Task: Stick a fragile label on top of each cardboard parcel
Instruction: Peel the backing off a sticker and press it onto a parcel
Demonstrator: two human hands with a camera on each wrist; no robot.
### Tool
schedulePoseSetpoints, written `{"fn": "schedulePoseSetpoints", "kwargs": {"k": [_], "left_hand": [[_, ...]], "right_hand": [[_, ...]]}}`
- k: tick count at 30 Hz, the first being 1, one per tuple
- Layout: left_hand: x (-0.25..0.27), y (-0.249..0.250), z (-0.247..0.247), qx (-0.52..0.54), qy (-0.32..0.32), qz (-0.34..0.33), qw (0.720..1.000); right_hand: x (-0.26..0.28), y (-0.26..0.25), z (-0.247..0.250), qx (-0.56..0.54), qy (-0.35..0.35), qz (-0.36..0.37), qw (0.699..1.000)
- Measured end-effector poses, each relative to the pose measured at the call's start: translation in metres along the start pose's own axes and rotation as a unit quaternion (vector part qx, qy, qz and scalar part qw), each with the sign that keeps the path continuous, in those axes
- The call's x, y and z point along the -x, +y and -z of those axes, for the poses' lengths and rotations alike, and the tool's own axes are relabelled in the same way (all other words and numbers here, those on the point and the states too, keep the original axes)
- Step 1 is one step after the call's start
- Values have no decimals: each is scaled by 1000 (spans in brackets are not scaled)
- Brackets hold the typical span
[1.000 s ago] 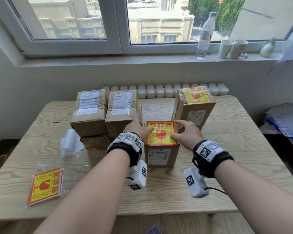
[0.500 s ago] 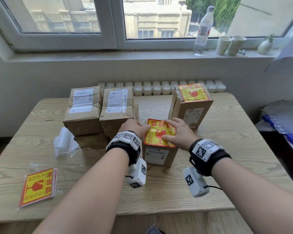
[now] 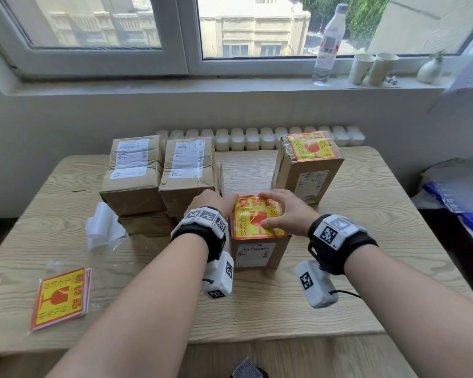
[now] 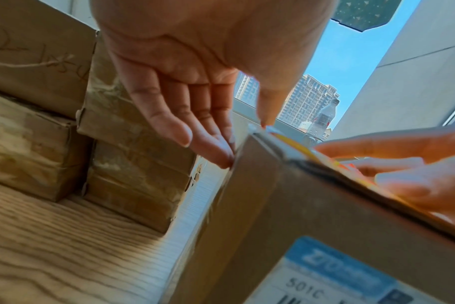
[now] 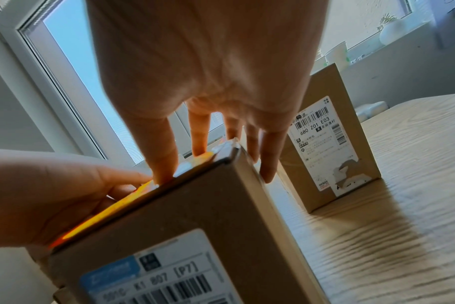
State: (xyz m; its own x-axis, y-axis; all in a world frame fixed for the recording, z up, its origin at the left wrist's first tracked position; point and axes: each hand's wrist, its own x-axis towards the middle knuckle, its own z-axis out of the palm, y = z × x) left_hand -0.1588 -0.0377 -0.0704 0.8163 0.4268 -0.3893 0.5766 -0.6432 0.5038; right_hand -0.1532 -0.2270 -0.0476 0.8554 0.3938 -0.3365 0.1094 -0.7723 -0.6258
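1. Front parcel [image 3: 260, 252]: brown cardboard box upright on the counter [image 3: 366, 214], a white barcode slip on its near face.
2. Fragile label [image 3: 253, 218]: yellow with red border, broken-glass symbol and characters, covering the front parcel's top.
3. Left hand [image 3: 212, 199]: at the label's left edge, straight fingers against the box's left side, thumb on the top corner; grip open.
4. Right hand [image 3: 283, 211]: fingers flat on the label's right half, grip open; a second ago it lay at the label's right edge.
5. Labelled parcel [image 3: 309, 166]: behind-right of the front parcel.
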Motion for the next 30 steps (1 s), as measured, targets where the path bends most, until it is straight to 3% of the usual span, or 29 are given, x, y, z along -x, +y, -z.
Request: {"fn": "schedulePoseSetpoints", "kwargs": {"k": [8,12,14,21,30], "left_hand": [[10,6,5,14,-32,-8,999],[28,2,12,74,-203,-43,975],[33,0,13,70,-259,-58,962],[40,12,7,95,-246,-81,961],[34,91,-33,109,-275,-100,950]], "right_hand": [[6,6,1,2,-17,-13,1000],[14,11,2,11,-28,-19,999],[18,11,2,-21,-16,-29,999],[20,24,10,-115,65,-55,990],[27,66,56,-171,154,-105,968]]}}
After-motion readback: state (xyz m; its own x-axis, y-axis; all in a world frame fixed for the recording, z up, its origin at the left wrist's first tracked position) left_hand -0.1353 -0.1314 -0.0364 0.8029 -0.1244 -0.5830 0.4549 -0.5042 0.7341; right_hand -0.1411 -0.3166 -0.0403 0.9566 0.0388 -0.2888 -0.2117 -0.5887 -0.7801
